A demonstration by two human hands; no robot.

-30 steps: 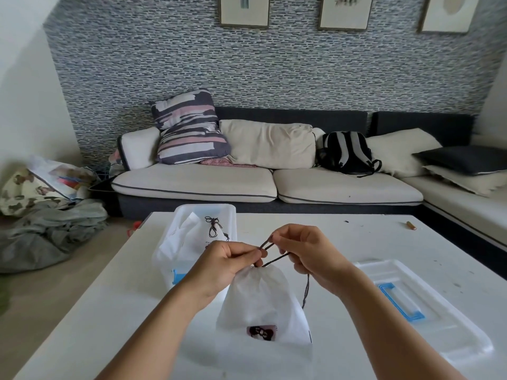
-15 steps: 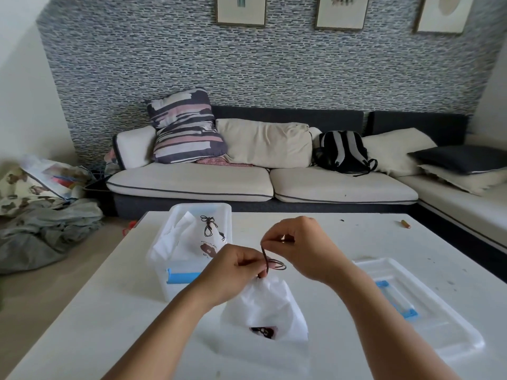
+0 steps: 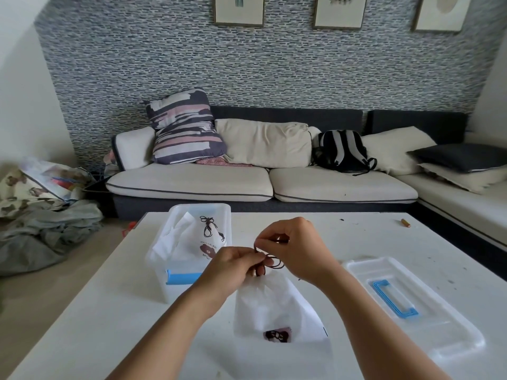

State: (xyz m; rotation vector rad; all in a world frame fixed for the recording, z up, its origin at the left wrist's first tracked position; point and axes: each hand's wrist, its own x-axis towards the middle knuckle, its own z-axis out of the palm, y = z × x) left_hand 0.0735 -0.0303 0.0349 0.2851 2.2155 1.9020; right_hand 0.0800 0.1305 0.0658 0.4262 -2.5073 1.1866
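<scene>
While the bag stands on the surface, the left grip and the right grip each pinch the cord looped at its neck.

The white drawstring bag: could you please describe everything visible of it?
The white drawstring bag looks like thin, soft non-woven fabric, standing upright on the table, its neck gathered shut. A dark printed patch marks its lower front. Its dark cord is looped at the neck, pinched by the left hand and right hand.
</scene>
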